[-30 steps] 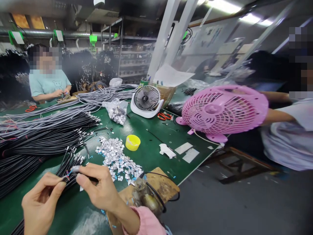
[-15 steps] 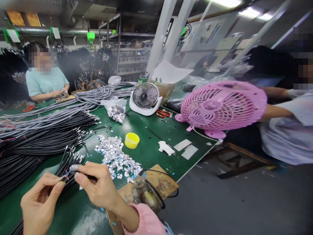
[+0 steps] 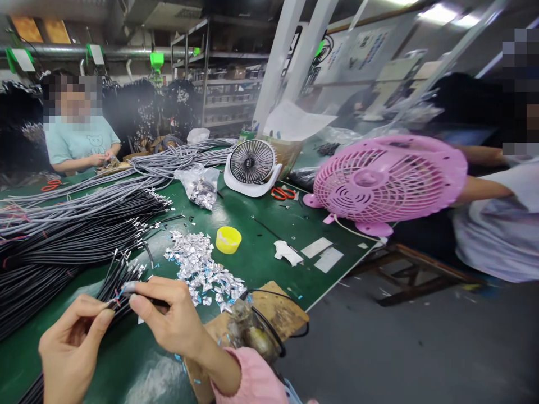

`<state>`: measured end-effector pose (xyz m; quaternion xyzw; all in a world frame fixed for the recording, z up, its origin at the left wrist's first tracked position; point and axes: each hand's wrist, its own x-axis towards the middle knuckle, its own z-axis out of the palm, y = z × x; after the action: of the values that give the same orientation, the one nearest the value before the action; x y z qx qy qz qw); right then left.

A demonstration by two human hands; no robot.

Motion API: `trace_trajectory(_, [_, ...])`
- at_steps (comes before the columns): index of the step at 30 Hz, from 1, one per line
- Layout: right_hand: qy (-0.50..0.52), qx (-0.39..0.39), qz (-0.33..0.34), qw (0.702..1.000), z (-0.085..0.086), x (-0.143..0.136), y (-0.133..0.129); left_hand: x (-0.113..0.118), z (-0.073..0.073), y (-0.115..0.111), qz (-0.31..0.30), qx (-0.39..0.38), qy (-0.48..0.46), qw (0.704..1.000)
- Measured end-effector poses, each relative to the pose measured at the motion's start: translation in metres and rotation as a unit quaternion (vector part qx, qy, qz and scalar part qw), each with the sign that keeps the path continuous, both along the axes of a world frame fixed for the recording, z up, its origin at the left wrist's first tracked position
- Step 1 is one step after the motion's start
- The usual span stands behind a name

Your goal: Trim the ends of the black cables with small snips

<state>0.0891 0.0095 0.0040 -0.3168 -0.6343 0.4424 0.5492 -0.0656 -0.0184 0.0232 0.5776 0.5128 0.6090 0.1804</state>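
Observation:
At the lower left, my left hand (image 3: 76, 342) pinches the end of a black cable between thumb and forefinger. Thin red and blue wires (image 3: 117, 298) spread from that cable end. My right hand (image 3: 172, 314) is closed close beside it, its thumb and forefinger meeting at the wire tips; a whitish cover sits on the forefinger. Something dark shows under the right palm, mostly hidden. Just behind the hands lie stripped ends of black cables (image 3: 122, 272). A heap of silvery foil pieces (image 3: 191, 255) with blue bits lies beyond my right hand.
Bundles of black cable (image 3: 63, 247) and grey cable (image 3: 84, 193) cover the table's left. A yellow ring-shaped tub (image 3: 228, 241), small fan (image 3: 251, 163), orange scissors (image 3: 283, 193) and pink fan (image 3: 387, 179) stand beyond. A stained board (image 3: 280, 308) bears a metal device (image 3: 252, 336). Two co-workers sit nearby.
The view has shifted slightly. Both hands keep nearly the same pose at the cable end, with only a slight movement of the fingers.

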Motion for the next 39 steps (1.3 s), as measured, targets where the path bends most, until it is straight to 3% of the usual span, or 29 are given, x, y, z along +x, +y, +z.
trace_trajectory(6, [-0.03,0.046,-0.023,0.998,-0.003,-0.001,0.0,0.0,0.003,-0.002,0.005,0.005,0.013,1.0])
trace_trajectory(11, [-0.058,0.079,-0.063,0.993,-0.012,-0.001,0.0,0.0,0.004,-0.002,0.037,-0.06,0.008,0.998])
trace_trajectory(16, [-0.088,0.146,-0.077,0.982,-0.003,0.0,0.0,0.003,0.007,-0.002,0.061,-0.108,-0.003,0.992])
trace_trajectory(19, [-0.03,0.094,-0.1,0.99,0.001,0.0,0.002,0.006,0.008,-0.003,0.064,-0.106,0.0,0.992])
trace_trajectory(23, [0.001,-0.018,-0.057,0.998,0.004,-0.001,0.003,0.001,0.002,-0.004,0.036,-0.103,0.019,0.994])
trace_trajectory(28, [0.023,0.073,-0.01,0.997,0.002,-0.001,0.004,-0.008,-0.013,-0.004,-0.012,-0.093,0.07,0.993])
trace_trajectory(32, [0.02,0.051,0.032,0.998,-0.013,-0.007,0.004,-0.005,-0.01,-0.005,-0.062,-0.131,0.086,0.986])
trace_trajectory(34, [-0.021,0.066,-0.004,0.998,-0.019,-0.011,0.004,-0.001,-0.006,-0.007,-0.061,-0.154,0.074,0.983])
trace_trajectory(36, [-0.071,0.125,-0.084,0.986,-0.023,-0.012,0.004,0.004,-0.005,-0.008,-0.043,-0.184,0.054,0.98])
trace_trajectory(39, [-0.14,0.274,-0.213,0.927,-0.022,-0.012,0.007,0.009,-0.008,-0.009,-0.01,-0.225,0.03,0.974])
